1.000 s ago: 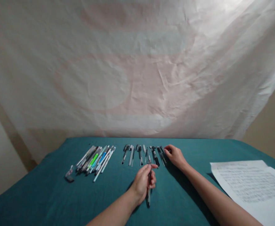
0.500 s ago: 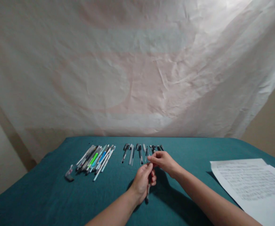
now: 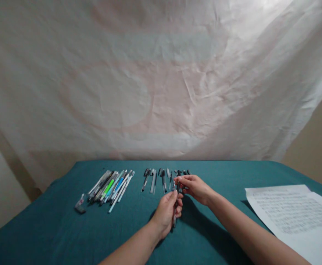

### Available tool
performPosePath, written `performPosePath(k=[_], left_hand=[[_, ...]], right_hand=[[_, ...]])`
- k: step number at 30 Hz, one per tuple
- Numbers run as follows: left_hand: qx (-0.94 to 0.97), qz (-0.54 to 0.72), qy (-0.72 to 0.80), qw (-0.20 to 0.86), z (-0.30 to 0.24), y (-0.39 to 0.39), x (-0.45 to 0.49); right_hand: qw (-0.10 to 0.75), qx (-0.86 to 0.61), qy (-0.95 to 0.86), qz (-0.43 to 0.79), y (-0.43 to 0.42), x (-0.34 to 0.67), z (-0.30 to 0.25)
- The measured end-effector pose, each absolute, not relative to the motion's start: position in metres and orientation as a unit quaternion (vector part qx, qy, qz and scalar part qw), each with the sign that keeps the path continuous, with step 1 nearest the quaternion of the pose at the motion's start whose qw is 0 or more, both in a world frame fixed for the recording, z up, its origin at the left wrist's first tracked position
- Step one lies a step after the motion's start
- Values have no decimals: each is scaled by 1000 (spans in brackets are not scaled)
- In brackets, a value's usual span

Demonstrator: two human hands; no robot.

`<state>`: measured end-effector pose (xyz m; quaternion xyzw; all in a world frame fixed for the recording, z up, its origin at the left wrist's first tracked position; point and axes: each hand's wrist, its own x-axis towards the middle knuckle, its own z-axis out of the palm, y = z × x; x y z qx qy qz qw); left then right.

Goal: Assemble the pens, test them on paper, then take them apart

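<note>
While a pile of pens (image 3: pixel 108 189) lies at the left of the desk (image 3: pixel 53 235), the left hand (image 3: pixel 165 211) keeps its grip wrapped around a dark pen (image 3: pixel 174 222), thumb uppermost, forearm slanting in from below. To its right, the right hand (image 3: pixel 195 187) has its grip pinched on that pen's upper end, fingers curled, palm turned inward, forearm reaching diagonally from the lower right.
</note>
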<state>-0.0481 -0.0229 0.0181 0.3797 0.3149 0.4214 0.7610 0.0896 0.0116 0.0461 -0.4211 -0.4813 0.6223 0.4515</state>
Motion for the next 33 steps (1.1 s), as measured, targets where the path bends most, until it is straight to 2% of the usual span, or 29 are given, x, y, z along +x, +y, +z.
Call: performPosePath(k=[8,16,22,29,33], left_hand=[[376,422,311,765,17,-21,-49],[377,424,302,766,19,-22,-48],[377,421,305,766,20,-23,-49],[385,416,302,766,18,-22,-49],[392,413,308,762,19,-23,-50]], right_hand=[[452,-450,-501,585,15,89,37],[435,-341,-456,698,9,92,50],[455,-388,-463,654,10,87,42],[448,-371,-482,655,12,95,47],[488,-387,-458,635,19,100,47]])
